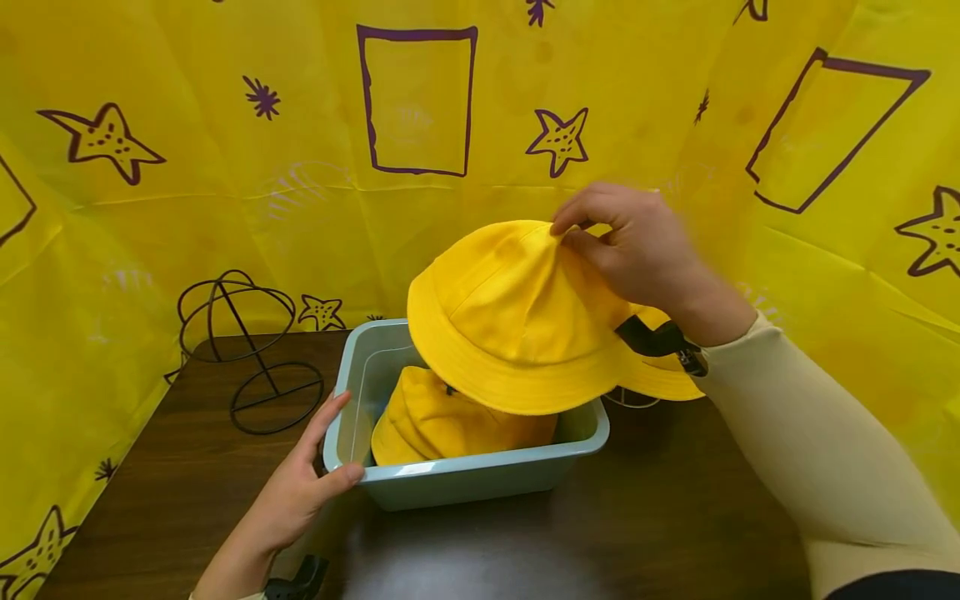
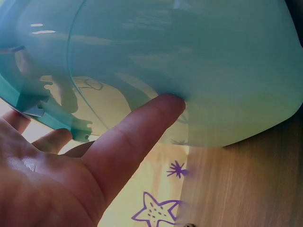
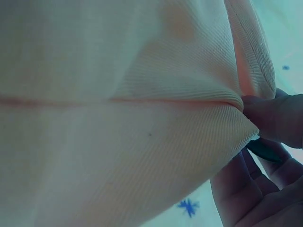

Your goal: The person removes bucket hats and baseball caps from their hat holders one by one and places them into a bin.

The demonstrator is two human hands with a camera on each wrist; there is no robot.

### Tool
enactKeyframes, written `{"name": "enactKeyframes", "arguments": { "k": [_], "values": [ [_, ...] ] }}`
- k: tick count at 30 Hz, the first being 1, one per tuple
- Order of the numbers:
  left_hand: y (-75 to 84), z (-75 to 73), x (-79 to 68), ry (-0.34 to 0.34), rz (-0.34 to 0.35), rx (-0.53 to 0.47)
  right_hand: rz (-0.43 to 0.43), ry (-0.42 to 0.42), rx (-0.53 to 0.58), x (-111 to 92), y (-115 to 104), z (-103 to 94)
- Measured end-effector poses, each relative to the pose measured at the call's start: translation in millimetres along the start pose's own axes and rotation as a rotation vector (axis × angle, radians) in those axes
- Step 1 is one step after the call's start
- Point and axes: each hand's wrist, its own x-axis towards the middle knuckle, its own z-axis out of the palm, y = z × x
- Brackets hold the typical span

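My right hand (image 1: 637, 237) pinches the crown top of a yellow bucket hat (image 1: 502, 317), with its brim hanging over the back and right of a pale blue plastic bin (image 1: 480, 487). In the right wrist view, the hat's ribbed fabric (image 3: 180, 142) gathers into a fold at the thumb and fingers. Another yellow hat (image 1: 450, 429) lies rumpled inside the bin, partly hidden beneath the raised one. My left hand (image 1: 296, 492) spans the bin's near left corner, thumb at the front rim. One straight digit touches the bin's glossy wall (image 2: 213, 71) in the left wrist view.
A black wire hat stand (image 1: 258, 354) is at the table's back left. Behind my right wrist, another yellow hat (image 1: 667, 379) shows above part of a wire base (image 1: 632, 403). Yellow cloth (image 1: 300, 167) with purple drawings hangs around the dark wooden table (image 1: 645, 517).
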Motion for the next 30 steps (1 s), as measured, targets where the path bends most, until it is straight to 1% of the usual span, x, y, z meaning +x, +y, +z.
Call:
{"name": "enactKeyframes", "arguments": {
  "k": [5, 9, 13, 23, 27, 30],
  "values": [
    [-0.2, 0.1, -0.5, 0.007, 0.0, 0.019, -0.066, -0.032, 0.057, 2, -5, 18.1],
    [0.3, 0.3, 0.0, 0.0, -0.003, 0.013, -0.096, -0.051, 0.081, 1, -8, 28.3],
    [0.5, -0.2, 0.1, -0.009, -0.014, 0.002, -0.112, -0.07, 0.109, 0, -10, 37.3],
    [1.0, -1.4, -0.2, -0.007, -0.011, -0.008, -0.134, -0.136, 0.186, -1, -15, 60.0],
    [1.7, -1.4, -0.3, -0.004, -0.014, -0.002, -0.137, -0.152, 0.221, -2, -15, 68.0],
    [2.5, -1.7, -0.5, -0.002, -0.015, 0.004, -0.149, -0.151, 0.222, -2, -13, 72.1]
  ]
}}
